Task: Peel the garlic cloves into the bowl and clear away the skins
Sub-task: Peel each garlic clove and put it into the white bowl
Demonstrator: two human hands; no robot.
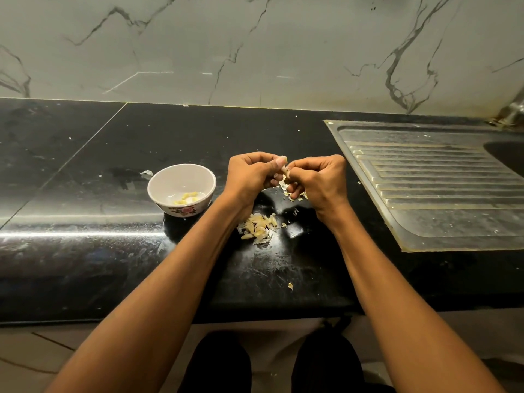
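Note:
Above the black counter, my left hand (pixel 252 173) and my right hand (pixel 319 180) meet, fingers curled, pinching one garlic clove (pixel 285 171) between them. The clove is mostly hidden by my fingertips. Left of my hands stands a white bowl (pixel 158 182) with a flower pattern, holding a few peeled cloves (pixel 187 198). A heap of unpeeled cloves and papery skins (pixel 259 226) lies on the counter between my forearms. More skin scraps (pixel 292 194) lie right under my hands.
A steel sink drainboard (pixel 431 188) fills the counter's right side, with the basin (pixel 507 157) at the far right edge. A stray skin (pixel 146 173) lies behind the bowl and another (pixel 290 285) near the counter's front edge. A marble wall rises behind.

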